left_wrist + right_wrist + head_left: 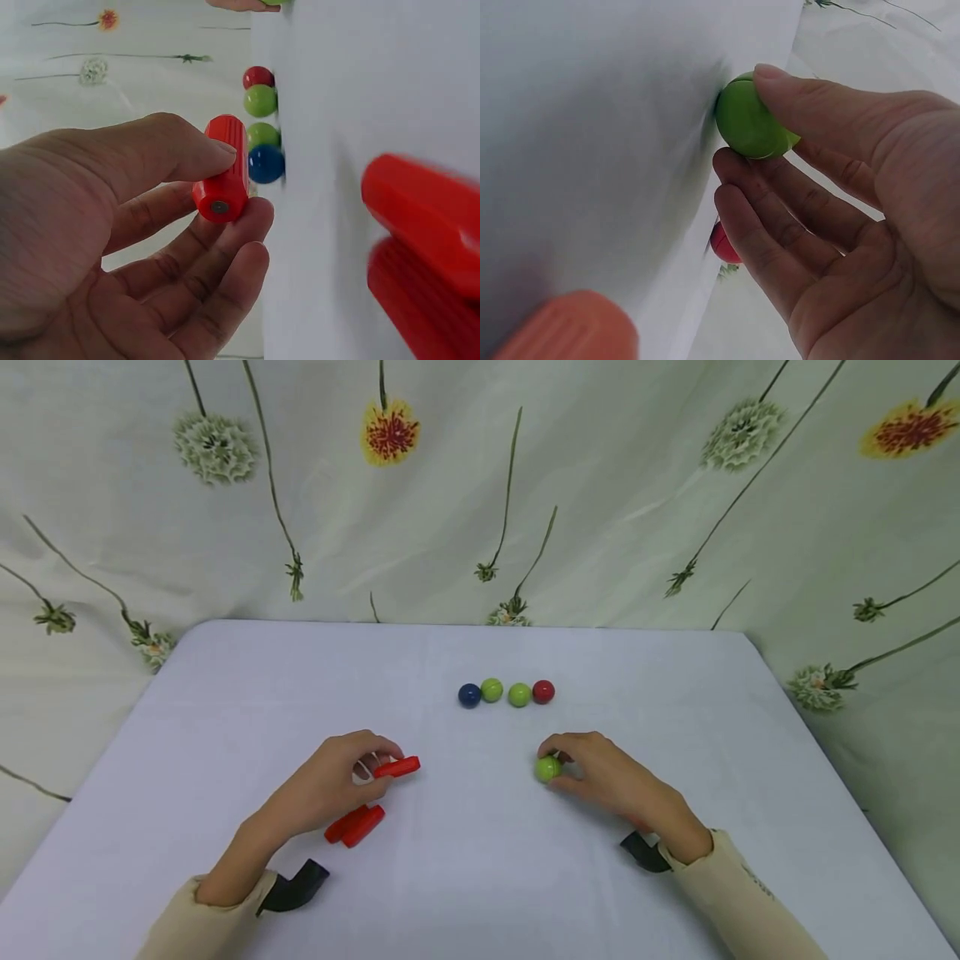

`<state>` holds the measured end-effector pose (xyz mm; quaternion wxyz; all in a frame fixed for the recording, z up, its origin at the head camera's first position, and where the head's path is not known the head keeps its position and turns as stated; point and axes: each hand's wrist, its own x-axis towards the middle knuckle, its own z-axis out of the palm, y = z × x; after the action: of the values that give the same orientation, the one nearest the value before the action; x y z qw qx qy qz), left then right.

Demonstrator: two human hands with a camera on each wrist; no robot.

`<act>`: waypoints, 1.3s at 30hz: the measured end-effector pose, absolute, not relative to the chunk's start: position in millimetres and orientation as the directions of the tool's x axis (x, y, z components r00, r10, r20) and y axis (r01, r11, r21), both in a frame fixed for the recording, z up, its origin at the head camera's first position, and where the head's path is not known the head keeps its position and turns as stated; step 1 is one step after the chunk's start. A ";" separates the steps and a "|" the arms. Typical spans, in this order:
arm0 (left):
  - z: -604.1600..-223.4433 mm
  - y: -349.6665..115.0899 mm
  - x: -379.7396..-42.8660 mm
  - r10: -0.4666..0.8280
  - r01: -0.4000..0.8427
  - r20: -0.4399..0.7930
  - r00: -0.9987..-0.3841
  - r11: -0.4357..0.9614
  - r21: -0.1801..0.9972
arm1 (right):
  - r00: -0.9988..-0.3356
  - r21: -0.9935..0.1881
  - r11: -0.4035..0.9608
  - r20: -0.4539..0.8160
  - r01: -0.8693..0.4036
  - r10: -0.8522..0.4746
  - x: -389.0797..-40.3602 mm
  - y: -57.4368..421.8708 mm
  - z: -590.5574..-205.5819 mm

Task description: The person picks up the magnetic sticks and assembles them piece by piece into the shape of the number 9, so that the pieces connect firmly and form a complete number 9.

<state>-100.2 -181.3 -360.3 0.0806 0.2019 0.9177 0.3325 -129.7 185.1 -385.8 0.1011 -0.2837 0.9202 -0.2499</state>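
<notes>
My left hand [348, 777] pinches a short red magnetic rod [397, 767] between thumb and fingers, held above the table. In the left wrist view the rod [229, 161] shows a ribbed side and a small round metal spot on its end. Two more red rods [363, 827] lie side by side below that hand. On the other side, my right hand [600, 768] grips a green ball [547, 769] with thumb and fingertips, close over the table. The right wrist view shows the ball [750, 120] partly covered by the thumb.
Toward the back of the white table [300, 668] sit a blue ball [469, 696], two green balls [519, 695] and a red ball [543, 692] in a row. An orange-red rod [574, 330] lies near the right wrist, mostly hidden in the head view. Flower-patterned cloth [435, 527] hangs behind.
</notes>
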 end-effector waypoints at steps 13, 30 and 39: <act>-362.5 -111.0 -117.4 0.569 0.445 0.035 -0.821 0.602 0.663 | -0.814 -0.521 0.713 -0.058 -0.469 -0.578 -127.9 182.2 -386.7; -376.8 -59.6 -130.2 0.596 0.449 -0.013 -0.803 0.618 0.646 | -0.805 -0.527 0.702 -0.053 -0.480 -0.590 -130.3 183.4 -385.9; -380.8 -59.5 -132.8 0.587 0.446 -0.003 -0.810 0.619 0.646 | -0.803 -0.531 0.695 -0.048 -0.484 -0.595 -130.8 184.0 -385.7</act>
<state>-132.8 -59.5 -380.8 0.1076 0.2889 0.8933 0.3270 -130.8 184.0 -385.7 0.1085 -0.2949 0.9143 -0.2555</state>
